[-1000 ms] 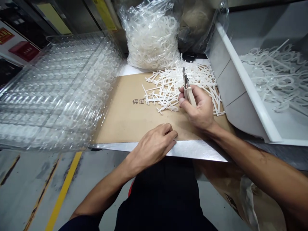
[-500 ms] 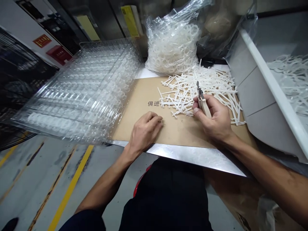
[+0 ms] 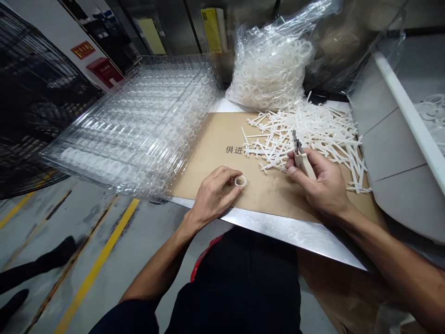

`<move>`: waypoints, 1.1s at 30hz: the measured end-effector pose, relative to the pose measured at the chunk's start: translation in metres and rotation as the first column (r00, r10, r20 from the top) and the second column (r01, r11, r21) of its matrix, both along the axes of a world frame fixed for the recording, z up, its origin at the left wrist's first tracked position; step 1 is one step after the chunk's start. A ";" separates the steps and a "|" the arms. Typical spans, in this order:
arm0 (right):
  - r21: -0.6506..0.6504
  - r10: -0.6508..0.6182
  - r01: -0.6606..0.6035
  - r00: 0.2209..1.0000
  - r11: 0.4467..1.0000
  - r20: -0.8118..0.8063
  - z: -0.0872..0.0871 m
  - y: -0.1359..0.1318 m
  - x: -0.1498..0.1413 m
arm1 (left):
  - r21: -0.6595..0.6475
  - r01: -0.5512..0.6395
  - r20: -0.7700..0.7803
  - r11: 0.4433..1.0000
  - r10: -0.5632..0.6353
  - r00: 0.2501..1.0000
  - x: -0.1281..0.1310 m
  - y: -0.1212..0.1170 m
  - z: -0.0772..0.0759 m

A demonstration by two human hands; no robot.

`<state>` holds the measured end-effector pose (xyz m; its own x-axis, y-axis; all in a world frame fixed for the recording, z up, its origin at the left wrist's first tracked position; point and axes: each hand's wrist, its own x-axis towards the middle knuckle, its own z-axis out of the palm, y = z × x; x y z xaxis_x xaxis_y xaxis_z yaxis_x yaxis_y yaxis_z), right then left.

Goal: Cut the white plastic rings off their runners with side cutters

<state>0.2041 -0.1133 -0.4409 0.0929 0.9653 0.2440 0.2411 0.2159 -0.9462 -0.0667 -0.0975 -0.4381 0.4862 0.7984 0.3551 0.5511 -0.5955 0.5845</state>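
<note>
Between the thumb and fingers of my left hand [image 3: 217,192] is a small white plastic ring [image 3: 240,181], held just over the brown cardboard sheet [image 3: 208,157]. My right hand [image 3: 320,183] is closed around the pale handles of small nippers [image 3: 303,160], whose metal jaws point up and away from me. Right behind the nippers spreads a heap of white plastic sprue sticks [image 3: 313,125]. The ring and the nippers are apart.
A clear plastic bag [image 3: 271,69] full of white rings stands at the back. On the left are stacked clear trays [image 3: 139,125] with white parts. To the right is a light bin [image 3: 392,116] holding more rings [image 3: 433,109]. A person's legs [image 3: 52,260] show at lower left.
My left fingers have parted and turned, and the white ring now shows between them. The right hand still holds the nippers. The view has shifted left, and a person's legs have appeared.
</note>
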 end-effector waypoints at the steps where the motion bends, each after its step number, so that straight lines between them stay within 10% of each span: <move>1: -0.041 0.036 -0.038 0.999 0.998 -0.036 0.002 -0.003 -0.002 | 0.009 0.013 0.041 1.000 -0.014 0.999 0.003 -0.003 0.003; 11: -0.182 0.209 -0.266 0.936 0.947 -0.283 0.021 -0.032 -0.030 | 0.023 0.125 0.238 0.992 -0.127 0.963 0.043 -0.019 0.026; 22: -0.320 0.097 -0.385 0.755 0.866 -0.648 0.020 -0.035 -0.032 | -0.351 0.161 0.573 0.923 0.076 0.816 0.054 -0.026 -0.003; 33: -0.310 0.113 -0.406 0.743 0.860 -0.660 0.023 -0.036 -0.032 | -0.331 0.143 0.641 0.933 0.111 0.760 0.057 -0.030 -0.009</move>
